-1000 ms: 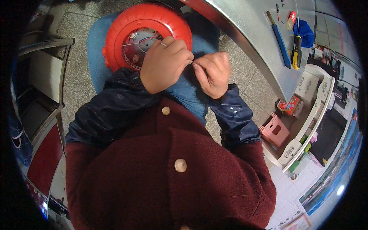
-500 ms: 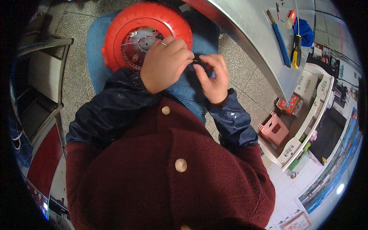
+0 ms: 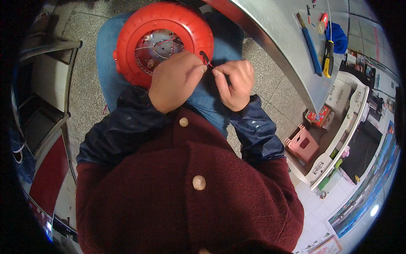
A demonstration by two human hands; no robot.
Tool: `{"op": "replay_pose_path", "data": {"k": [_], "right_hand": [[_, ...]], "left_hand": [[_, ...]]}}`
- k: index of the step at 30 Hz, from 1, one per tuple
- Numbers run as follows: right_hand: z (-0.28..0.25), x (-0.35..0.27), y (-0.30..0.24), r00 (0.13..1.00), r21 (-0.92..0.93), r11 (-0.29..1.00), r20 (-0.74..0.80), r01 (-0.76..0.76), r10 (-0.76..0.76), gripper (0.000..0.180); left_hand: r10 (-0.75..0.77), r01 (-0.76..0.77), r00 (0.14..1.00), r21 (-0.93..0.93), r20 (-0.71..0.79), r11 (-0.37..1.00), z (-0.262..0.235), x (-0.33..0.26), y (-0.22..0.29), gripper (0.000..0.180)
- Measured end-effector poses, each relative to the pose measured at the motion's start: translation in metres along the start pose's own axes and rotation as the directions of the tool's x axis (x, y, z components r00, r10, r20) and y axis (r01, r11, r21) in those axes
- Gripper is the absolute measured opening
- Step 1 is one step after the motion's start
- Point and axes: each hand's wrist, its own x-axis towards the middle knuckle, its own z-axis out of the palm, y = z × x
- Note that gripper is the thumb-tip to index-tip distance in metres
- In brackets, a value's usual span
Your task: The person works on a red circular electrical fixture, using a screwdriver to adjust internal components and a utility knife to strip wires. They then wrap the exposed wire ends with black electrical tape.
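Note:
A round red plastic housing lies on my lap, open side up, with thin wires and small metal parts inside. My left hand rests against its near rim, thumb and forefinger pinched on a thin red wire with a small black end. My right hand meets it from the right, its fingertips pinching the same wire. Both hands touch over my blue trousers.
A metal table runs along the upper right, bearing a blue-handled tool, a yellow-and-black screwdriver and a blue cloth. A pink stool and white shelving stand at right. A grey cabinet is at left.
Both hands have shifted slightly toward me and down off the red housing, exposing its inner wiring. The fingertips now meet on the thin wire.

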Motion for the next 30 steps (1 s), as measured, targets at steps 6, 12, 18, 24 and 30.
{"op": "replay_pose_path", "data": {"k": [6,12,18,24,30], "right_hand": [[0.01,-0.008,-0.017,0.403,0.692,-0.39,0.692,-0.608,0.599,0.01],[-0.011,-0.013,-0.018,0.324,0.618,-0.48,0.762,-0.623,0.56,0.022],[-0.011,-0.009,0.021,0.314,0.733,0.009,0.281,-0.68,0.907,0.033],[-0.005,-0.034,0.098,0.42,0.335,0.433,-0.115,-0.837,0.9,0.025],[-0.02,-0.043,0.114,0.459,0.149,0.45,0.029,-0.881,0.888,0.034]], "left_hand": [[0.514,-0.518,0.846,0.44,0.14,0.734,-0.011,0.01,-0.012,0.012],[0.559,-0.482,0.828,0.565,0.044,0.67,-0.085,0.01,-0.027,0.021],[-0.038,0.345,0.681,0.275,-0.732,0.897,-0.236,-0.076,-0.164,0.015],[-0.707,0.894,0.337,-0.025,-0.621,0.448,-0.174,-0.215,-0.348,0.031],[-0.929,0.939,0.311,0.216,-0.199,0.268,-0.055,-0.208,-0.421,0.039]]}}
